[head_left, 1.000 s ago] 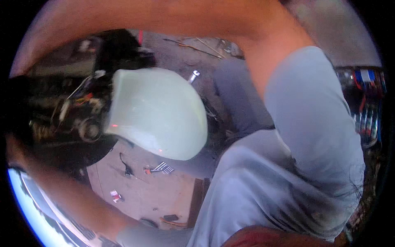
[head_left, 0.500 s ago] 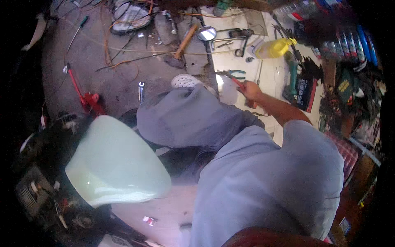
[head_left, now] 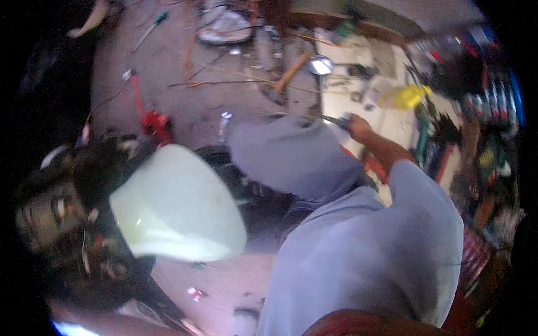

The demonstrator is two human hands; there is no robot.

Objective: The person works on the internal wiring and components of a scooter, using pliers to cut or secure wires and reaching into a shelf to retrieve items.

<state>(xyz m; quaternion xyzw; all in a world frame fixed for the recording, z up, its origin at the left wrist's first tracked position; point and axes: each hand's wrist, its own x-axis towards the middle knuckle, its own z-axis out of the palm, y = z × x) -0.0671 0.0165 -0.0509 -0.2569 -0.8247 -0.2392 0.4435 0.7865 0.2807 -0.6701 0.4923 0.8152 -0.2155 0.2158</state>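
Note:
My right hand [head_left: 360, 130] reaches out past my bent knee over the pale board [head_left: 358, 53]. Its fingers are closed on pliers [head_left: 337, 120] whose handles look teal; motion blur softens the outline. Close to my forearm and knee lies a red-orange object [head_left: 374, 167], partly hidden and too smeared to name. My left hand does not show. To the left of my leg a glossy pale green curved panel [head_left: 179, 204] sits over dark machine parts [head_left: 84, 224].
On the grey floor lie a wrench [head_left: 225, 124], a wooden-handled hammer [head_left: 291, 73], a red jack-like tool [head_left: 156, 124] and a screwdriver [head_left: 150, 31]. A round mirror [head_left: 321, 65] and yellow bottle [head_left: 410, 97] are on the board. Clutter and bottles [head_left: 493, 101] crowd the right.
The view has swung, so the scene sits farther right. My right hand held a red-handled tool; now it grips the teal-handled pliers that lay beside it.

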